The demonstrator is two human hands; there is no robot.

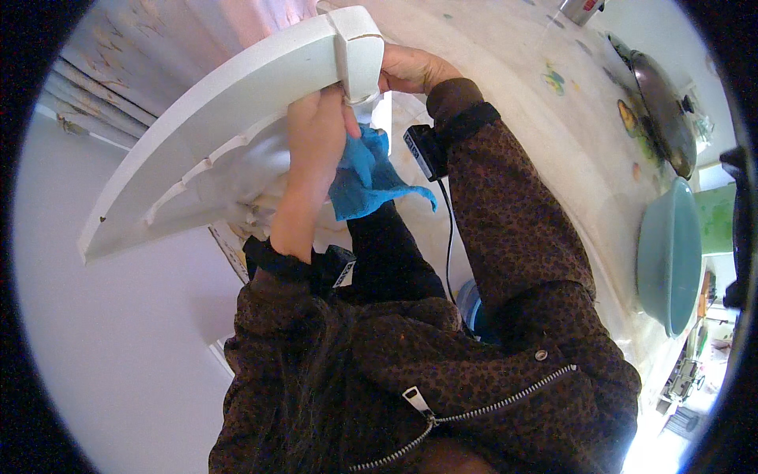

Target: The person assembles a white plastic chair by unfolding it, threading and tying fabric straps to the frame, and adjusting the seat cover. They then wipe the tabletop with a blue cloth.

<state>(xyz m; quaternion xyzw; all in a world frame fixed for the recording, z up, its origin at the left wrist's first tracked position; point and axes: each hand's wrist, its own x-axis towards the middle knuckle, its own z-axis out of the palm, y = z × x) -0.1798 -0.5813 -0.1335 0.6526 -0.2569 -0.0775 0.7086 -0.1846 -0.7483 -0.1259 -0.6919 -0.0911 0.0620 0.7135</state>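
Observation:
A white board with a curved top edge, perhaps a headboard or chair back, slants across the upper left and ends in a thick white post. My left hand is closed on a blue cloth just below the board, beside the post. The cloth hangs down in loose folds. My right hand grips the post from its right side, with its fingers partly hidden behind it. Black devices are strapped at both wrists, and a cable runs down from the right one.
A pale, stained sheet-like surface with coloured prints stretches to the right. A light-blue basin and a dark lidded pan are at the far right. A pink curtain hangs behind the board. A blue container is partly hidden below my right arm.

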